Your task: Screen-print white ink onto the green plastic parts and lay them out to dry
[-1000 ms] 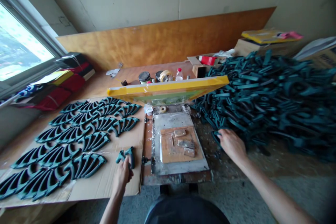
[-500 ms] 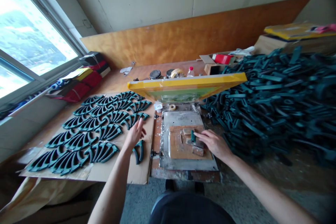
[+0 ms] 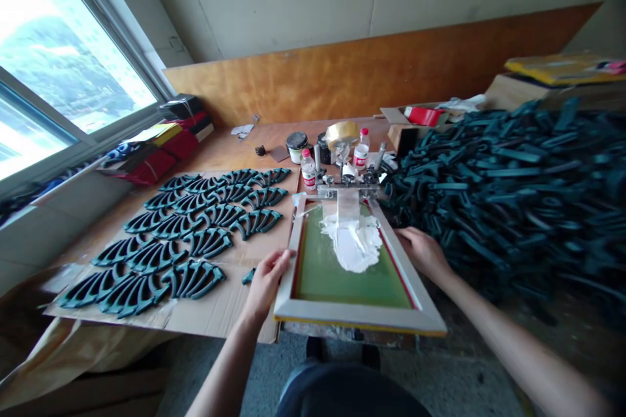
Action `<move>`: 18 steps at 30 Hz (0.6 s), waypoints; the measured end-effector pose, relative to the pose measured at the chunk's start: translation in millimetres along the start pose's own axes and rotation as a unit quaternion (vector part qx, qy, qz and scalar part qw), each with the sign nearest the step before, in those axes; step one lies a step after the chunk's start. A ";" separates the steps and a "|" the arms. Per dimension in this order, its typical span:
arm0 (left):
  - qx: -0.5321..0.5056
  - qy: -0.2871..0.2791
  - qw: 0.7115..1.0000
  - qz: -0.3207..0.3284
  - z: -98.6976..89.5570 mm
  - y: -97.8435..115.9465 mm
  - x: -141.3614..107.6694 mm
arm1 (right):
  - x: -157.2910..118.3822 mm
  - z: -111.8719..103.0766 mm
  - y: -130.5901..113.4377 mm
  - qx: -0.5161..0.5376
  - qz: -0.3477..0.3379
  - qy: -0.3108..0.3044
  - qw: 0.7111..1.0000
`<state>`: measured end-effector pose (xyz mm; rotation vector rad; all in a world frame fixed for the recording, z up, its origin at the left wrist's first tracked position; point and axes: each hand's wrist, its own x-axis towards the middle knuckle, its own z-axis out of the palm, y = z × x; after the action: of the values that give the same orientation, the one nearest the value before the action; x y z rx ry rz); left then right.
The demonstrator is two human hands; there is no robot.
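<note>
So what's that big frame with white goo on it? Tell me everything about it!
This screen-printing frame has pale rails, a yellow outer edge and stretched green mesh. A thick white ink blob sits on the mesh near the metal clamps gripping its far end. The left hand and right hand touch its side rails.

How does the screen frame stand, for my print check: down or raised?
Down: the screen frame lies flat, white ink pooled on its mesh.

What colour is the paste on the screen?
White paste on green mesh; best seen in the head view.
</note>
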<state>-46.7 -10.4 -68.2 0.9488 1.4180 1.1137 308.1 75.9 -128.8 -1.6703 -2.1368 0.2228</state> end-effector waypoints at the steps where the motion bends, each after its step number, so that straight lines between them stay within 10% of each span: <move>1: 0.009 -0.008 1.000 -0.024 -1.6 -21.4 -0.9 | 11.2 -7.4 -2.2 0.007 -0.008 0.016 1.000; 4: 0.048 0.018 0.998 -0.046 0.9 -69.2 4.0 | 48.1 -17.5 -32.7 0.000 -0.082 0.055 0.995; 9: 0.099 0.047 0.993 -0.052 5.0 -87.3 11.2 | 62.9 2.4 -88.9 -0.080 -0.153 -0.089 0.981; 18: 0.104 0.057 0.992 -0.052 1.9 -87.0 9.2 | 0.6 -1.8 -65.1 -0.007 -0.353 -0.198 0.914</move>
<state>-44.5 -23.3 -154.7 0.9573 1.6821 0.9683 250.9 58.8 -102.7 -0.7978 -2.8898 0.3420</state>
